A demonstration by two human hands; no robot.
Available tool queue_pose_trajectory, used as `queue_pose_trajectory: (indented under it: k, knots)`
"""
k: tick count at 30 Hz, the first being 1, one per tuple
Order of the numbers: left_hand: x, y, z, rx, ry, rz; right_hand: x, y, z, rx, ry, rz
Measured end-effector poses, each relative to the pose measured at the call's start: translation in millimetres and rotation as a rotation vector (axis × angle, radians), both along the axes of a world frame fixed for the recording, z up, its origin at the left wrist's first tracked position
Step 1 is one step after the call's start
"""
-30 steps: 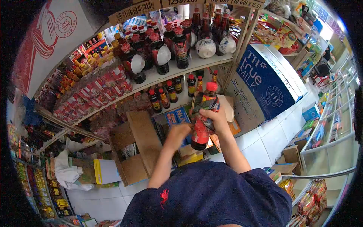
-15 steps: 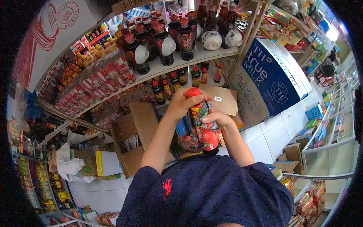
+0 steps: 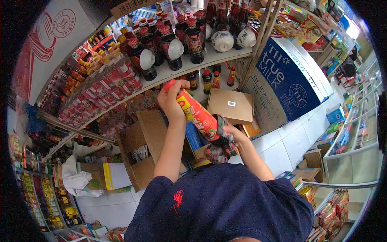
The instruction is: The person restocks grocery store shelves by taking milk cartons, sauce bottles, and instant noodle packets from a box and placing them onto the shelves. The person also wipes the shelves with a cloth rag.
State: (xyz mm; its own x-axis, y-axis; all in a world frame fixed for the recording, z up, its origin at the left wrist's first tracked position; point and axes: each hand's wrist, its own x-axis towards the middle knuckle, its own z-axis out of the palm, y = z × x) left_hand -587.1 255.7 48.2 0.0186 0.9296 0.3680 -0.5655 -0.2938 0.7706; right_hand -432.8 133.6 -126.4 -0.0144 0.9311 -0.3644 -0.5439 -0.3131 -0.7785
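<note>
A sauce bottle [image 3: 201, 120] with a red-and-yellow label and a red cap is tilted in front of my chest. My left hand [image 3: 172, 101] is closed around its neck, just below the cap. At the lower end of the bottle, a dark patterned cloth [image 3: 223, 135] is bunched against the base. My right hand [image 3: 238, 138] grips this cloth, its thumb on top and most of its fingers hidden. Beneath my forearms lies an open cardboard box [image 3: 151, 135] with its flaps spread.
Behind my hands, a shelf [image 3: 189, 69] bears dark bottles with white bowls attached, and red packs [image 3: 107, 86]. Small sauce bottles [image 3: 207, 80] stand below. A flat brown box [image 3: 230, 105] and a large blue milk carton [image 3: 284, 76] are at right.
The bottle has swung from nearly upright to a slant, its cap going left. My left hand has moved left and down with the neck. The cloth has slid from the bottle's middle to its base.
</note>
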Motion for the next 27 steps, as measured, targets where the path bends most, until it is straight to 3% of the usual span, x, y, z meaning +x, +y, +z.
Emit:
queue_pose_trajectory:
  k: [1, 2, 4, 6, 8, 12, 13, 16, 17, 22, 24, 25, 26, 27]
  knots:
    - [-1, -3, 1, 0.035, -0.031, 0.019, -16, 1, 32, -0.036, 0.049, -0.18]
    - [0, -9, 0, 0.035, -0.03, 0.018, -23, 3, 47, -0.037, 0.051, -0.181]
    - [6, -28, -3, 0.18, 0.118, 0.162, -30, 10, 63, -0.135, 0.294, -0.236]
    - [10, -35, -19, 0.582, 0.256, 0.19, -40, 17, 51, -0.193, 0.331, -0.299]
    - [13, -52, -20, 0.834, 0.383, 0.139, -53, 19, 48, 0.018, 0.442, -0.441]
    - [22, -84, -31, 1.154, 0.462, -0.1, -54, 17, 49, 0.034, 0.527, -0.393]
    - [24, -86, -57, 1.276, 0.594, -0.188, -55, 17, 50, 0.043, 0.556, -0.377]
    - [24, -80, -81, 1.312, 0.711, -0.14, -55, 16, 52, 0.066, 0.643, -0.344]
    - [21, -73, -80, 1.213, 0.766, -0.164, -55, 15, 54, 0.079, 0.671, -0.333]
    - [12, -55, -64, 0.921, 0.629, -0.035, -60, 12, 72, 0.117, 0.79, -0.288]
    - [5, -60, -67, 0.748, 0.58, -0.056, -73, 9, 91, 0.197, 0.175, -0.549]
    - [3, -66, -58, 0.668, 0.473, -0.11, -65, 19, 69, 0.293, -0.137, -0.504]
    - [-2, -69, -51, 0.66, 0.478, -0.115, -58, 18, 48, 0.283, -0.133, -0.506]
    - [-7, -69, -44, 0.584, 0.437, -0.183, -58, 15, 63, 0.305, -0.163, -0.406]
